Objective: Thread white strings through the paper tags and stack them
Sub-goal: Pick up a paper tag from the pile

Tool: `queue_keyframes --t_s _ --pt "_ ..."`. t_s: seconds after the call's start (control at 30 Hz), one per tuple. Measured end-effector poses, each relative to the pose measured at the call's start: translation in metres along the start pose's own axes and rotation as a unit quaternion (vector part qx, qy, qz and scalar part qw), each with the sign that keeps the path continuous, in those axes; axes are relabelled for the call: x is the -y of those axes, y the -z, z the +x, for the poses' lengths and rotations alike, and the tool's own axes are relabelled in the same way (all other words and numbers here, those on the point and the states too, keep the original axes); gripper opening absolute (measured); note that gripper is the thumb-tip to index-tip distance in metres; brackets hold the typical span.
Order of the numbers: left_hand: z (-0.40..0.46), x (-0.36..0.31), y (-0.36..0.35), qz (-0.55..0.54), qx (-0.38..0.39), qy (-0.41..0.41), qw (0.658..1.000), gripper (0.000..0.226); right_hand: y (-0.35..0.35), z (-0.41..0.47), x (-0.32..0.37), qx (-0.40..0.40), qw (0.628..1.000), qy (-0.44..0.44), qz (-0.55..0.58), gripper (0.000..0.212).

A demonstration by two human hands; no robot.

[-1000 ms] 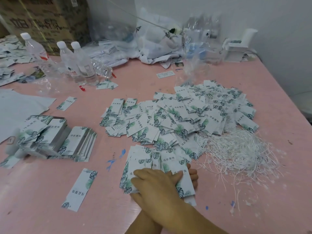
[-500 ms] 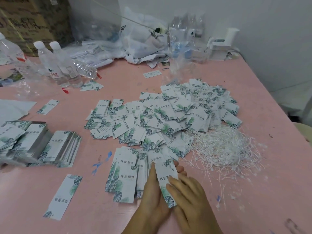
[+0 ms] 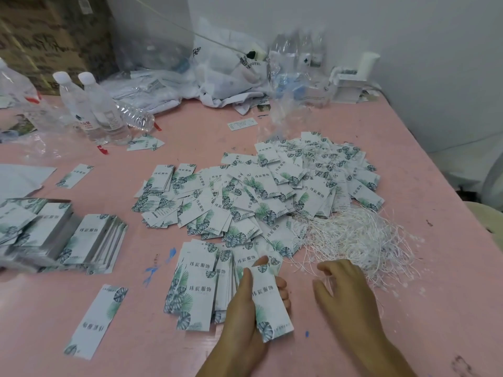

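Note:
My left hand (image 3: pixel 243 319) holds one white paper tag (image 3: pixel 269 300) with green leaf print, thumb on its left edge and fingers behind it. My right hand (image 3: pixel 345 297) hovers with fingers spread at the near edge of the tangle of white strings (image 3: pixel 356 238), apparently empty. A fanned bunch of tags (image 3: pixel 194 284) lies just left of my left hand. A wide loose heap of tags (image 3: pixel 258 191) covers the middle of the pink table (image 3: pixel 408 322). Neat stacks of tags (image 3: pixel 89 240) stand at the left.
Water bottles (image 3: pixel 100 104) stand at the back left, with clear plastic bags (image 3: pixel 223 69) and a cardboard box (image 3: pixel 49 34) behind. A single tag (image 3: pixel 96 321) lies face up near the front left. The wall runs along the table's right edge.
My right hand let go of the tag and moved right to the strings. My left hand now holds the single tag lifted from the fanned bunch.

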State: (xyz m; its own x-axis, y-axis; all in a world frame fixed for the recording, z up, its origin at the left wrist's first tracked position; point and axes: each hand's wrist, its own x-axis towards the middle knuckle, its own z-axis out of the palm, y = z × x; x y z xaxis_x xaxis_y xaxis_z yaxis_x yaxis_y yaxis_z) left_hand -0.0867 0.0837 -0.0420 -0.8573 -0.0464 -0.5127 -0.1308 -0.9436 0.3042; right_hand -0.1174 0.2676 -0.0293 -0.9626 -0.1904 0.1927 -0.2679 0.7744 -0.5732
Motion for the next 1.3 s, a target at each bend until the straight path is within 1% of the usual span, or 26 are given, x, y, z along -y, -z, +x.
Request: queue_keyframes --t_s 0.03,0.07,0.13,0.2,0.27,0.33,0.43,0.53,0.57,0.63,0.67,0.73,0.83,0.93,1.0,1.1,1.17,1.23,1.3 --pt "-0.012 0.011 0.008 0.028 0.011 0.045 0.999 0.04 -0.001 0.005 -0.004 0.019 0.999 -0.018 -0.032 0.02" --pt "-0.02 0.014 0.004 0.05 0.025 0.026 0.998 0.038 -0.002 0.012 -0.006 0.027 0.998 -0.033 -0.056 0.019" --pt "-0.015 0.022 0.001 0.051 0.025 0.021 0.998 0.035 -0.006 0.019 -0.007 0.042 0.994 -0.021 -0.094 0.015" --pt "-0.018 0.02 0.007 0.053 0.04 0.024 0.997 0.031 -0.011 0.019 -0.003 0.045 0.995 -0.003 -0.092 0.009" --pt "-0.018 0.021 0.0 0.059 0.042 0.018 0.997 0.025 -0.013 0.02 -0.005 0.049 0.994 0.017 -0.095 0.012" --pt "-0.02 0.02 -0.004 0.074 0.026 0.031 0.996 0.02 -0.012 0.02 -0.001 0.053 0.996 0.015 -0.073 0.017" --pt "-0.022 0.018 -0.005 0.084 0.001 0.035 0.996 0.018 -0.007 0.013 0.009 0.023 0.999 0.038 -0.003 0.021" --pt "-0.025 0.018 -0.007 0.097 0.019 0.039 0.994 0.01 0.003 0.0 0.027 0.008 0.994 0.043 0.099 0.016" --pt "-0.026 0.018 -0.007 0.104 0.022 0.037 0.994 0.012 0.005 -0.004 0.035 0.019 0.988 0.022 0.15 0.017" --pt "-0.026 0.019 -0.007 0.136 0.042 0.024 0.99 0.016 0.007 -0.01 0.047 0.078 0.964 -0.025 0.252 0.019" --pt "-0.026 0.019 -0.007 0.158 0.051 0.016 0.986 0.016 0.008 -0.013 0.051 0.104 0.955 -0.037 0.277 0.018" --pt "-0.026 0.019 -0.007 0.198 0.057 0.007 0.979 0.016 0.007 -0.015 0.056 0.13 0.947 -0.046 0.289 0.017" --pt "-0.027 0.018 -0.007 0.238 0.048 -0.017 0.97 0.018 0.007 -0.016 0.057 0.148 0.945 -0.05 0.287 0.019" --pt "-0.027 0.017 -0.005 0.25 0.024 -0.042 0.967 0.014 0.007 -0.016 0.055 0.158 0.945 -0.062 0.28 0.02" --pt "-0.027 0.017 -0.004 0.254 0.012 -0.055 0.965 0.014 0.008 -0.015 0.053 0.153 0.939 -0.084 0.297 0.021" --pt "-0.027 0.019 -0.004 0.262 -0.001 -0.062 0.963 0.014 0.006 -0.012 0.052 0.151 0.916 -0.134 0.346 0.021" --pt "-0.027 0.02 -0.005 0.26 -0.01 -0.058 0.964 0.013 0.004 -0.009 0.051 0.154 0.894 -0.181 0.38 0.025" --pt "-0.027 0.02 -0.007 0.233 -0.014 -0.039 0.972 0.015 0.001 -0.008 0.048 0.157 0.866 -0.233 0.414 0.026" --pt "-0.028 0.019 -0.008 0.172 -0.013 0.0 0.985 0.026 -0.001 -0.008 0.047 0.158 0.855 -0.261 0.42 0.021"
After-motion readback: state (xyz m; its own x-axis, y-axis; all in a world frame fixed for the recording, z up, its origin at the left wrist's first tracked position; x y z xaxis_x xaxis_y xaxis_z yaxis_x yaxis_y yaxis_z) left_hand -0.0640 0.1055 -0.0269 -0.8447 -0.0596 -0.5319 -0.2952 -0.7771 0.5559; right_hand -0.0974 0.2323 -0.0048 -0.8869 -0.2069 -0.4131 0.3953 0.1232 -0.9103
